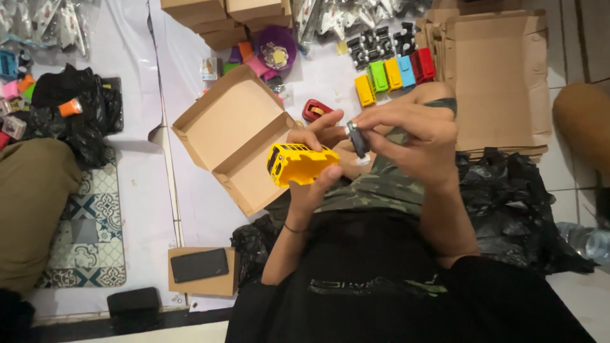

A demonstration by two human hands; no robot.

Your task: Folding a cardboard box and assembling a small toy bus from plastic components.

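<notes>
Two hands meet at frame centre: the left hand (316,166) grips a glossy yellow plastic toy bus (297,164), the right hand (406,136) pinches a small dark wheel piece (358,140). Left of them lies an open cardboard box (232,136); above, blocky coloured toy shells (393,75).

Black shirt, camouflage trousers, thin dark band on left wrist

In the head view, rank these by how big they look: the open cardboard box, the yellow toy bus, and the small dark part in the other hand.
1. Open cardboard box, clearly largest.
2. Yellow toy bus, held in the left hand.
3. Small dark part, pinched by the right hand.
The bus sits nearer the camera, yet still looks smaller than the box.
</notes>
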